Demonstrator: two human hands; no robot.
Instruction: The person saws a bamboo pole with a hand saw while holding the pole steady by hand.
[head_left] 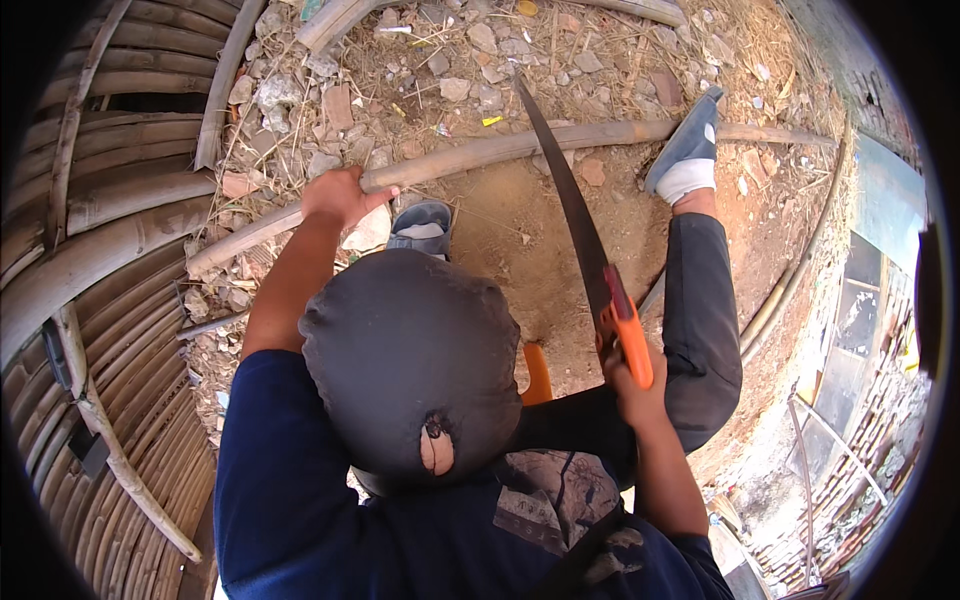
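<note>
1. As we look down past the round black cap (410,350), we see a long, pale brown wooden pole (470,157) lying across the dirt floor (500,225), from left to right on the far side of the body.
2. We find the left hand (338,195) partly closed over the pole toward its left end, thumb spread along the wood, presumably to keep it from rolling.
3. We see the right hand (632,392) curled around the orange grip of a long, dark-bladed handsaw (590,240), its fingers partly hidden; the blade points far and slightly left, crossing above the pole. We cannot tell whether its edge touches the wood.
4. We notice the grey-blue right shoe (682,140) set over the pole, likely pinning it, so hand and foot brace either side of the blade.
5. We see the dark left shoe (424,222) just on the pole's near side, probably for balance.
</note>
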